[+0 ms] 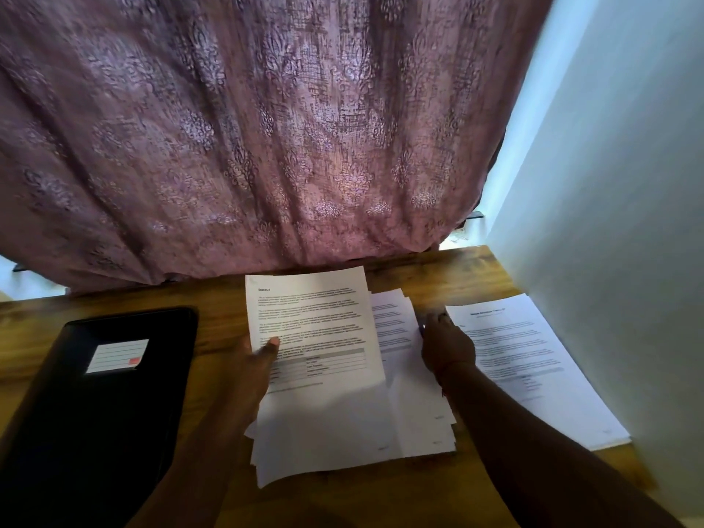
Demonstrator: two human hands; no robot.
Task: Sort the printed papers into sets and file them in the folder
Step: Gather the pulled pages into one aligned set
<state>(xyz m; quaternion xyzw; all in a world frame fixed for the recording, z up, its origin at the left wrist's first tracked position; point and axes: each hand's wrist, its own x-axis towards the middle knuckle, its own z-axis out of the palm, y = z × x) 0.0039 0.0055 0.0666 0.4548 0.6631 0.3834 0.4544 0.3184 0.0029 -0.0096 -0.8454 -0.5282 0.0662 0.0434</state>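
Observation:
My left hand (259, 362) pinches a printed sheet (316, 329) by its left edge, thumb on top, and holds it raised above the loose stack of papers (354, 432) in the middle of the wooden desk (213, 329). My right hand (445, 342) rests on the stack's right edge, fingers pointing away from me; whether it grips a sheet is not clear. A separate printed sheet (533, 360) with a title lies flat at the right. The black folder (99, 394) with a white label lies shut at the left.
A purple patterned curtain (266, 127) hangs over the desk's far edge. A white wall (617, 184) stands close along the right side, touching the right-hand sheet's edge. Bare wood shows between folder and stack.

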